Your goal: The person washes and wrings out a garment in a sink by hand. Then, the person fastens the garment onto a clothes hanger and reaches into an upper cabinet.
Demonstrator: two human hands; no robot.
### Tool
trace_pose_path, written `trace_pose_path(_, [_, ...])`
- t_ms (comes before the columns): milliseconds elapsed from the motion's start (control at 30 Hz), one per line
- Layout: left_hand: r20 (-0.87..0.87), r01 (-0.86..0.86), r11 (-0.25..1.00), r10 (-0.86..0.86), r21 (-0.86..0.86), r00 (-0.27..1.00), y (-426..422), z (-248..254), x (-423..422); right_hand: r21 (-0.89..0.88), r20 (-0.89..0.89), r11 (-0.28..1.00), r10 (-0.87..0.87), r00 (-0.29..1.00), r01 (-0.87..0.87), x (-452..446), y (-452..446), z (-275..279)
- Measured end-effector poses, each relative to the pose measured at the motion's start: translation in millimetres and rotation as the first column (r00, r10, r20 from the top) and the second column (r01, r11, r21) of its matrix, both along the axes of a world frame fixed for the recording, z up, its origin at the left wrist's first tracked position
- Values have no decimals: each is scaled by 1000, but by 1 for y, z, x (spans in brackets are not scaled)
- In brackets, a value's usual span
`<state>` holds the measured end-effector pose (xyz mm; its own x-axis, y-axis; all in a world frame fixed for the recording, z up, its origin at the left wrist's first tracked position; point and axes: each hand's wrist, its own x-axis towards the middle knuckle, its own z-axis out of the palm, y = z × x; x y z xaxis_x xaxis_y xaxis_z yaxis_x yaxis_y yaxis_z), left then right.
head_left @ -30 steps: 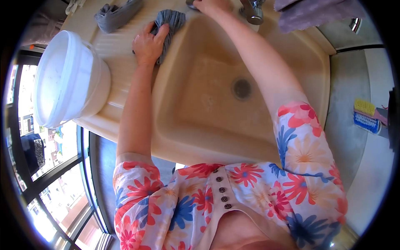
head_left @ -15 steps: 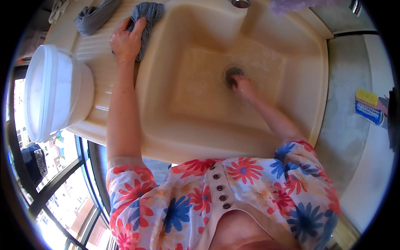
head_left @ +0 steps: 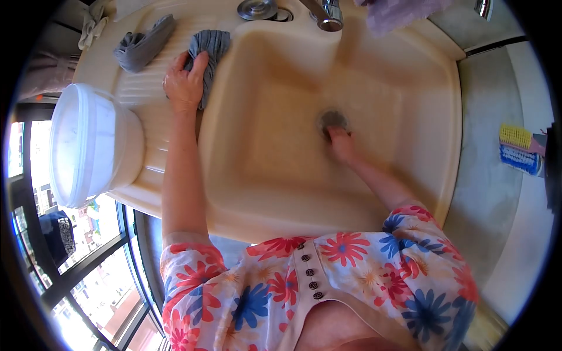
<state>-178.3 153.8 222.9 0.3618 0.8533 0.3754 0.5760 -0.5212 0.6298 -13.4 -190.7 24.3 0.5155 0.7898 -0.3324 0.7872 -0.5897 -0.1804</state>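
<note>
My left hand (head_left: 184, 82) rests on a bunched, wrung-looking grey cloth (head_left: 212, 45) on the ribbed drainboard, its thumb and fingers closed around the fabric. Another twisted grey cloth (head_left: 145, 44) lies a little further left. Down in the beige sink (head_left: 275, 140), my right hand (head_left: 341, 143) reaches to the round drain (head_left: 332, 119). Its fingers are drawn together over the drain's near edge, and their tips are hard to make out. Whether they hold anything there is hidden.
A white plastic bucket (head_left: 88, 146) stands on the drainboard at left. Behind the sink are a chrome tap (head_left: 329, 17), a round metal strainer (head_left: 257, 8) and a lilac cloth (head_left: 404, 13). Yellow and blue brushes (head_left: 518, 149) hang at right. A window (head_left: 99, 263) is at lower left.
The view has tilted, so the sink and bucket sit lower and the tap shows more. My left hand stays on the grey cloth; my right hand stays at the drain, over its near edge.
</note>
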Motion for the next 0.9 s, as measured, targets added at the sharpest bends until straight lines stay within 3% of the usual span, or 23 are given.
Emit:
trace_pose_path(67, [9,-8,1000,7,16,1000,-1,0,1,-6,2,1000,-16,1000,16,5,7,7])
trace_pose_path(167, [-6,-1,1000,1,13,1000,2,1,0,-220,-80,965,-161,984,140,7,31,19])
trace_pose_path(267, [21,-23,999,24,-24,999,-1,0,0,-98,-137,971,-231,963,219,4,35,30])
trace_pose_path(367, [21,-7,999,6,53,1000,4,-5,0,-68,-195,937,-349,917,342,18,29,14])
trace_pose_path(467, [14,-2,1000,1,22,1000,-1,0,1,166,-543,833,-369,754,528,44,10,-27])
trace_pose_path(667, [-16,-10,1000,10,-2,1000,-2,3,1,146,-714,649,-453,534,747,40,10,-11])
trace_pose_path(900, [-22,-20,999,21,38,1000,4,-4,1,157,-817,581,-378,436,799,51,5,-11])
